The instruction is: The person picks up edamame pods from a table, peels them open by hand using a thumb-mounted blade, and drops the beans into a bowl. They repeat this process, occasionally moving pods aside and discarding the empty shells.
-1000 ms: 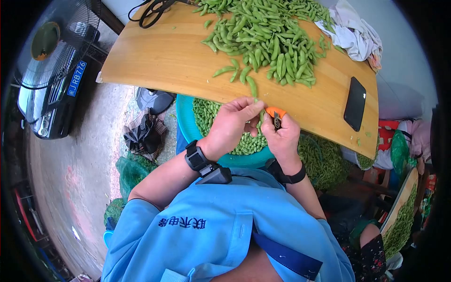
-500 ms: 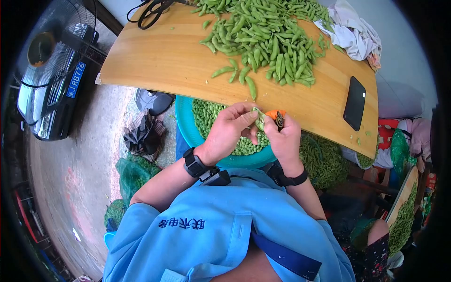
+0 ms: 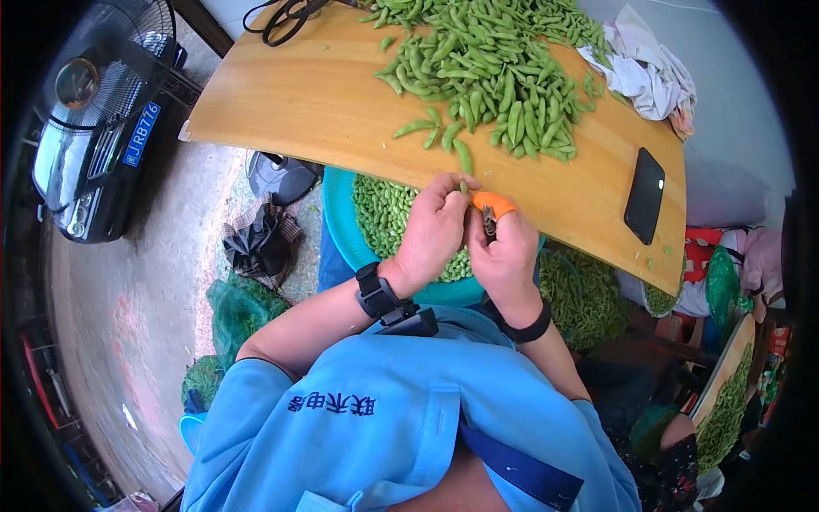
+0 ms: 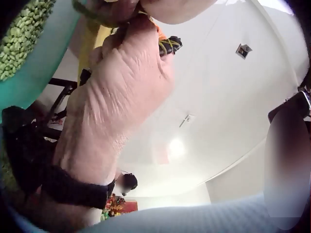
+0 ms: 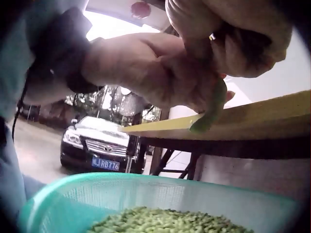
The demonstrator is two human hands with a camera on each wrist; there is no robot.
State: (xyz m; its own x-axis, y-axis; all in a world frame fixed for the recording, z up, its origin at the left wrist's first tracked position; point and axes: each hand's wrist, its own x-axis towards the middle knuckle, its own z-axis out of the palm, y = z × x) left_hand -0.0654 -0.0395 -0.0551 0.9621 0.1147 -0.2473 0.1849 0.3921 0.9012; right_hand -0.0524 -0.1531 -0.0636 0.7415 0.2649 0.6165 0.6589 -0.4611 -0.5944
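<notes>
The left hand [image 3: 426, 224] pinches a green soybean pod [image 5: 214, 108] over the table's near edge. Its bent shape hangs below the fingers in the right wrist view. Close beside it, the right hand [image 3: 507, 260] pinches at the pod's other end, thumb and fingertips meeting the left fingers. An orange piece [image 3: 493, 203] sits about the right index finger, with a dark bundle [image 4: 170, 45] tied in yellow bands against it. Below both hands stands a teal basket [image 3: 336, 213] of shelled green beans [image 3: 384, 218]. A loose pod [image 3: 462, 156] lies just beyond the fingertips.
A large heap of pods [image 3: 503, 81] covers the back of the wooden table [image 3: 299, 111]. On the right lie a black phone [image 3: 644, 196] and a white cloth [image 3: 648, 72]. More pods [image 3: 584, 294] are piled below the table. A fan [image 3: 81, 81] stands at left.
Half a second ago a split, pale pod lay between the fingers; now a whole green pod is there. The hands have drawn closer together, and the head view has shifted slightly.
</notes>
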